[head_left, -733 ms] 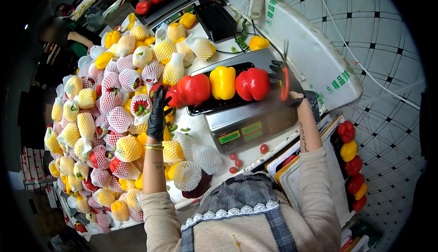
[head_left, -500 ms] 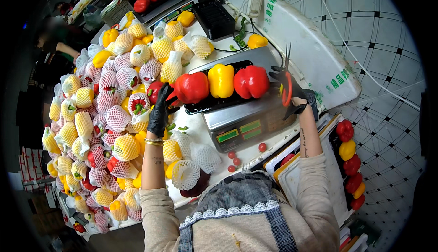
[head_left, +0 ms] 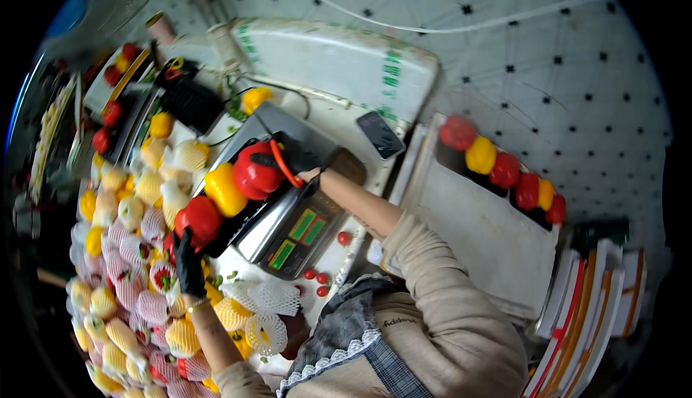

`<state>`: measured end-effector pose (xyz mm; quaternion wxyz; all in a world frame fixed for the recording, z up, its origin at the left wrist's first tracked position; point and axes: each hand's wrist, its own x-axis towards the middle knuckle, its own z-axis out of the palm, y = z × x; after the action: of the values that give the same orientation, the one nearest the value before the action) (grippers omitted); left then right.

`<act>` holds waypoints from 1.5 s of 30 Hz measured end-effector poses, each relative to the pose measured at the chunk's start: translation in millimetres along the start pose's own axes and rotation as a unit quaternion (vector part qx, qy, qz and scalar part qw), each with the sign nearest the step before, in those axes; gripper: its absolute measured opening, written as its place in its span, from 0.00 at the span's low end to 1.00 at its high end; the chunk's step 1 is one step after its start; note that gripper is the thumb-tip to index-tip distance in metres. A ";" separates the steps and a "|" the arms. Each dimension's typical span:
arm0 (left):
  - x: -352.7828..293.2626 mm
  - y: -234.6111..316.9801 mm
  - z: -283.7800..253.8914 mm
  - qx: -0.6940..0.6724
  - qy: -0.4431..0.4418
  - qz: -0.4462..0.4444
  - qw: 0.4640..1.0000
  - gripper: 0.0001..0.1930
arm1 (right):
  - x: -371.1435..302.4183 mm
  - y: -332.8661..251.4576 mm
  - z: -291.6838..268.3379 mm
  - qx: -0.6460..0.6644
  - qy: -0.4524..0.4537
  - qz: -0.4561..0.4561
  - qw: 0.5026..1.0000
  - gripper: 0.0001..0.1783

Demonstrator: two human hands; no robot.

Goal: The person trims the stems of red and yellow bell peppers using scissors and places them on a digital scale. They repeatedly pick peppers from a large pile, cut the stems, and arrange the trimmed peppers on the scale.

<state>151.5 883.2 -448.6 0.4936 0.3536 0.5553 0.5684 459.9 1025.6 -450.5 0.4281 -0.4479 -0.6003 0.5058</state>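
Note:
A black tray (head_left: 249, 218) holds a row of bell peppers: a red one (head_left: 199, 222), a yellow one (head_left: 225, 190) and another red one (head_left: 257, 172). It is over the silver weighing scale (head_left: 316, 209). My left hand (head_left: 190, 268), black-gloved, is closed at the tray's left end beside the first red pepper; its fingertips are partly hidden. At the other end, my gloved right hand (head_left: 299, 164) grips scissors (head_left: 282, 161) with red-orange handles, its fingers against the far red pepper and tray end. The blades point away, blurred.
Peppers in foam nets (head_left: 130, 275) crowd the left. Small red tomatoes (head_left: 322, 278) lie before the scale, and a phone (head_left: 380, 135) behind my right forearm. At right, packed peppers (head_left: 504, 170) line a white box lid (head_left: 476, 232). Black empty trays (head_left: 191, 106) stand at the back.
The view has turned to the right, so the table appears rotated. My hands, held apart from the tray before, have come in to its two ends; the scissors stay in my right hand.

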 end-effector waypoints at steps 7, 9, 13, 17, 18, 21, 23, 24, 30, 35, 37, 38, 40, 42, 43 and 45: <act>-37.7 31.7 122.1 0.031 -0.126 0.010 0.992 0.29 | -140.5 -53.7 -123.5 0.234 0.042 -0.087 0.968 0.20; -61.3 31.4 189.3 0.007 -0.171 -0.029 0.985 0.31 | -193.9 -47.6 -167.0 0.296 0.052 -0.037 0.953 0.22; -102.1 -10.4 299.2 0.040 -0.354 -0.104 0.928 0.26 | -311.2 -14.2 -251.9 0.197 0.238 0.070 0.948 0.26; -137.1 -44.4 391.8 0.049 -0.447 -0.152 0.880 0.30 | -402.9 14.4 -310.5 0.131 0.383 0.141 0.903 0.30; -145.2 -49.9 411.3 0.096 -0.487 -0.125 0.859 0.28 | -421.6 22.3 -320.4 0.122 0.408 0.151 0.892 0.31; -157.0 -88.0 462.1 0.187 -0.579 0.030 0.793 0.26 | -471.3 41.0 -351.3 0.095 0.477 0.164 0.858 0.34; -165.7 -102.6 490.9 0.142 -0.588 0.005 0.796 0.27 | -500.6 48.0 -374.4 0.071 0.513 0.163 0.840 0.36; -170.7 -112.8 503.6 0.101 -0.591 -0.029 0.800 0.29 | -513.8 49.6 -384.3 0.052 0.529 0.159 0.832 0.37; -201.2 -139.6 559.5 0.077 -0.631 -0.105 0.765 0.35 | -580.4 35.1 -383.4 -0.043 0.590 0.133 0.795 0.43; -234.7 -146.1 585.1 0.037 -0.665 -0.140 0.733 0.36 | -594.9 16.1 -324.4 0.240 0.745 0.153 0.604 0.39; -247.4 -165.1 592.1 -0.089 -0.661 -0.285 0.689 0.37 | -595.1 33.6 -312.9 0.298 0.764 0.092 0.565 0.38; -250.0 -162.3 595.7 -0.144 -0.657 -0.353 0.650 0.39 | -579.2 32.6 -308.2 0.297 0.764 0.044 0.571 0.37; -256.0 -162.4 600.1 -0.227 -0.666 -0.390 0.594 0.42 | -560.8 38.8 -309.7 0.273 0.782 0.005 0.560 0.37; -255.4 -157.9 597.6 -0.169 -0.685 -0.358 0.612 0.42 | -553.6 38.7 -312.1 0.249 0.783 0.001 0.571 0.37; -254.1 -155.3 593.5 -0.141 -0.692 -0.341 0.621 0.42 | -551.8 40.0 -313.3 0.238 0.783 0.015 0.574 0.37; -239.1 -138.9 574.8 -0.048 -0.691 -0.349 0.632 0.32 | -548.2 40.8 -316.7 0.224 0.769 0.034 0.598 0.37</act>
<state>783.8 803.0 -473.1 0.9107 0.3981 0.1060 -0.0308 897.8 567.9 -485.7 0.8006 -0.5811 0.0988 0.1077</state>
